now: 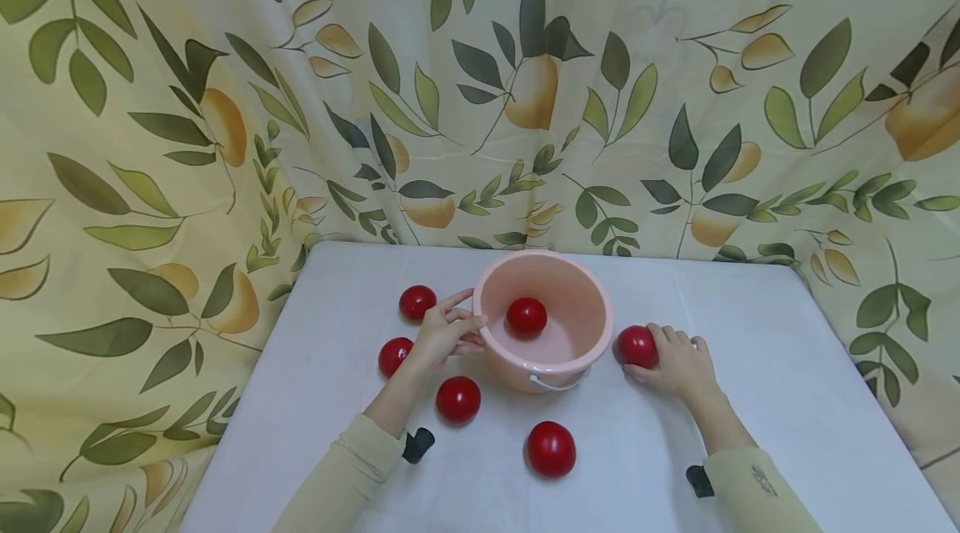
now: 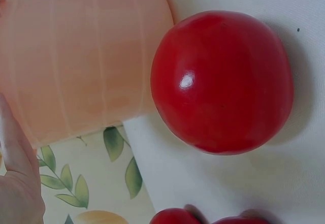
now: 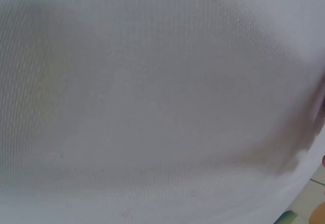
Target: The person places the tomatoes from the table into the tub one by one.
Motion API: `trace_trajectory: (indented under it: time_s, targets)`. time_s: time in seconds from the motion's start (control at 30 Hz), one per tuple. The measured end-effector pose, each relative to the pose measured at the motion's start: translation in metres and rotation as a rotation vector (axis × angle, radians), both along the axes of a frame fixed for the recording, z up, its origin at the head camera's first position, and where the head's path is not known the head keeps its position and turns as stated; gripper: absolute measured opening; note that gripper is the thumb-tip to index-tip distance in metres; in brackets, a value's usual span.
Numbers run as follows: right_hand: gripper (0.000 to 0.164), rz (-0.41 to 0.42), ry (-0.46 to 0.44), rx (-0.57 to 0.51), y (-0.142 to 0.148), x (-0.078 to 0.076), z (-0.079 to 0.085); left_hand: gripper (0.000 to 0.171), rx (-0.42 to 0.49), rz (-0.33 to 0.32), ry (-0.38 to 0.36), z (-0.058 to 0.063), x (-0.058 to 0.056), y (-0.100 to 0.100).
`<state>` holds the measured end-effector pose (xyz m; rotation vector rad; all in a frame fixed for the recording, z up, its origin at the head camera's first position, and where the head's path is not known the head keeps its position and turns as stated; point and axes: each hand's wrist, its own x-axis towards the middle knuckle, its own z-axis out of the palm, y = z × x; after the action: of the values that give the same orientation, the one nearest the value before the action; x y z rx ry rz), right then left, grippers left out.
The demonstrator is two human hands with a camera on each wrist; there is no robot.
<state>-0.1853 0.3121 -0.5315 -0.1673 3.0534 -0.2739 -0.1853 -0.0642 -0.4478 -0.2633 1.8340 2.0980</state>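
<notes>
A pink bucket (image 1: 501, 362) stands upright on the white table with one red tomato (image 1: 527, 318) inside it. My left hand (image 1: 442, 333) touches the left side of the bucket at the rim, fingers fairly straight; the left wrist view shows part of this hand (image 2: 18, 168) beside the bucket wall (image 2: 76, 56). To the right of the bucket, my right hand (image 1: 678, 362) grips another tomato (image 1: 637, 347) low at the table. A large tomato (image 2: 223, 82) fills much of the left wrist view. Mostly white cloth shows in the right wrist view.
Several loose tomatoes lie about: one at the back left (image 1: 417, 303), one partly behind the left forearm (image 1: 394, 356), one left of the bucket's base (image 1: 458, 399) and one in front (image 1: 551, 449). A leaf-patterned curtain (image 1: 480, 141) hangs behind the table (image 1: 637, 466).
</notes>
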Motion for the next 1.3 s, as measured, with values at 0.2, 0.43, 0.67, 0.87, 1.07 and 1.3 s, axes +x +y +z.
trace_trajectory:
  time_s: [0.2, 0.43, 0.67, 0.87, 1.07, 1.3]
  targets:
    - [0.09, 0.029, 0.042, 0.02, 0.001, -0.006, 0.01, 0.059, 0.003, -0.012, -0.007, 0.002, 0.0, 0.0]
    - [0.082, 0.08, 0.176, 0.068, 0.0, -0.021, 0.053, 0.059, -0.008, -0.013, -0.01, 0.002, 0.0, 0.0]
    - [0.081, 0.126, 0.31, 0.083, -0.014, -0.036, 0.11, 0.057, 0.012, 0.006, -0.008, -0.002, -0.001, 0.0]
    - [0.079, 0.211, 0.366, 0.077, -0.048, -0.043, 0.146, 0.059, 0.025, 0.007, -0.001, -0.004, -0.003, 0.0]
    - [0.076, 0.357, 0.396, 0.072, -0.091, -0.047, 0.149, 0.058, 0.018, 0.018, -0.011, -0.001, -0.002, 0.001]
    - [0.078, 0.506, 0.337, 0.091, -0.134, -0.051, 0.127, 0.058, 0.001, 0.01, -0.024, -0.002, -0.003, 0.001]
